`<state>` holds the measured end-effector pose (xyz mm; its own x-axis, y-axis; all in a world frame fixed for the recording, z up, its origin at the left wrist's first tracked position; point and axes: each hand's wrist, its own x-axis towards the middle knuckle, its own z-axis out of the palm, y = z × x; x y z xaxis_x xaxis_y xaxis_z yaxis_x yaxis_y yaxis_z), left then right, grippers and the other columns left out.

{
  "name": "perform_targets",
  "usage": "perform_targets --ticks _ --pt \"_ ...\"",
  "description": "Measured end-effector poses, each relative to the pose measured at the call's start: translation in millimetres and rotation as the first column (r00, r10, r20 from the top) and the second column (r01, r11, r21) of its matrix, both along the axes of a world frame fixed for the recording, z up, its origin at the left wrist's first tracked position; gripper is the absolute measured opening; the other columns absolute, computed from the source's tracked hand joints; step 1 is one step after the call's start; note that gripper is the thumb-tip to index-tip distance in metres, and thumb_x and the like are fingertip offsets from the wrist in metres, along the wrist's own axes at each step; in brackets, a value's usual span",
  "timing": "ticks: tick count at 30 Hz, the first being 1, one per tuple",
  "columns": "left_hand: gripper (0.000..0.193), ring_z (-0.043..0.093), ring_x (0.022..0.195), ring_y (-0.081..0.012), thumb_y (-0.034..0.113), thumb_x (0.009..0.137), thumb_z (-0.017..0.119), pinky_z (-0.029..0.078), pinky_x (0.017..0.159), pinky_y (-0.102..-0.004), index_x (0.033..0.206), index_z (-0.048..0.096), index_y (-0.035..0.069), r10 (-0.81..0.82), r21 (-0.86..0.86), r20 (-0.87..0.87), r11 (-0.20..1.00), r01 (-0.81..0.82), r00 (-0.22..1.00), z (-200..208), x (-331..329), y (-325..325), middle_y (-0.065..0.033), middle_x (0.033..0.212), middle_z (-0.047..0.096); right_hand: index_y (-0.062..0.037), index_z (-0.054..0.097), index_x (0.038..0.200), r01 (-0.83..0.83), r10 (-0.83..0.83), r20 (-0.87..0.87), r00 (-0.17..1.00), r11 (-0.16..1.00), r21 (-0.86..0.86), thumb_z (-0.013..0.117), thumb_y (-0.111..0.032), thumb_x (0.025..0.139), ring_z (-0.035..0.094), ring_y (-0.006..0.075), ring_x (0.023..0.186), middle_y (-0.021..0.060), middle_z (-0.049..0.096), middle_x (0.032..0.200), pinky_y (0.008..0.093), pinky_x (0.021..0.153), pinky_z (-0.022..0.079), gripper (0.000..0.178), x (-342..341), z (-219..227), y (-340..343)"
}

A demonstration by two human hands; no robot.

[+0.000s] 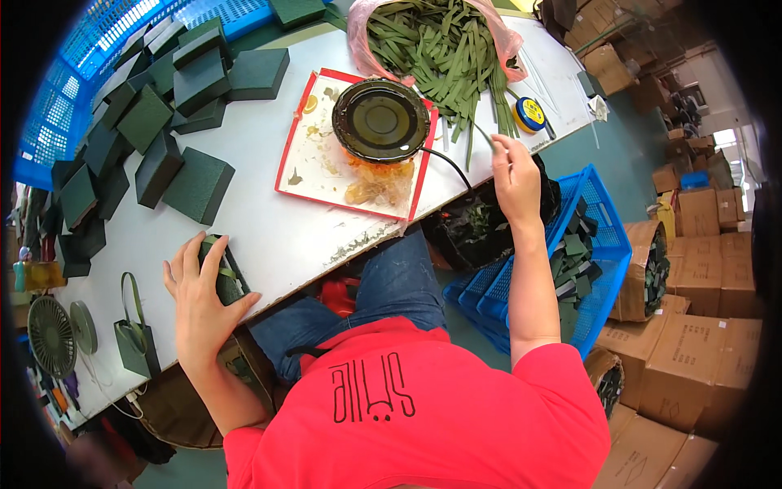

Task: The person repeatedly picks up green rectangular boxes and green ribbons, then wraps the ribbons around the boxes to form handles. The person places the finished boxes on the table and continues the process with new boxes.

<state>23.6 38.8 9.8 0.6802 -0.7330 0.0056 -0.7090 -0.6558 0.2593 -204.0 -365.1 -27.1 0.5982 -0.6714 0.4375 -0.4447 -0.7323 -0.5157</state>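
My left hand (202,293) is at the table's near edge on the left, its fingers and thumb curved around a small dark green box (230,281). The hand covers part of that box. On the right, my right hand (516,181) is raised by the table edge, thumb and fingers pinching the end of a green ribbon strip (482,132). Beyond it, a heap of such ribbons (440,57) spills from a pink plastic bag (508,41). Between my hands stands a round black pot (380,119) with dark, shiny contents, on a red-rimmed white tray (295,155) smeared with amber residue.
Many dark green boxes (199,183) are piled at the left, before a blue basket (49,122). A small green box with a ribbon handle (138,349) stands near a fan (52,336). A yellow-and-blue round tin (529,115) and a blue crate (607,293) are at the right.
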Motion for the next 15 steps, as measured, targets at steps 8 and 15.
perform_targets --ticks 8,15 --pt "0.088 0.040 0.138 -0.0357 0.020 0.055 0.090 0.019 0.119 -0.0545 0.136 0.057 0.012 -0.003 -0.041 -0.010 0.999 0.002 1.000 -6 -1 -1 -0.0147 0.144 0.047 -0.0046 0.061 0.127 -0.206 0.118 0.355 0.927 0.953 0.223 0.053 -0.003 0.095 0.061 0.0103 0.076 0.0073 0.070 0.104 0.0269 0.069 0.051 0.033 -5 -19 -11" --pt "0.087 0.040 0.138 -0.0354 0.020 0.056 0.091 0.018 0.119 -0.0611 0.136 0.057 0.013 0.003 -0.025 -0.034 1.000 -0.004 0.999 -5 -2 -2 -0.0147 0.145 0.045 -0.0014 0.058 0.132 -0.384 0.176 0.385 0.906 0.724 0.572 0.049 -0.011 0.105 0.059 0.0064 0.078 0.0060 0.069 0.113 0.0211 0.067 0.048 0.029 -2 -23 -12"
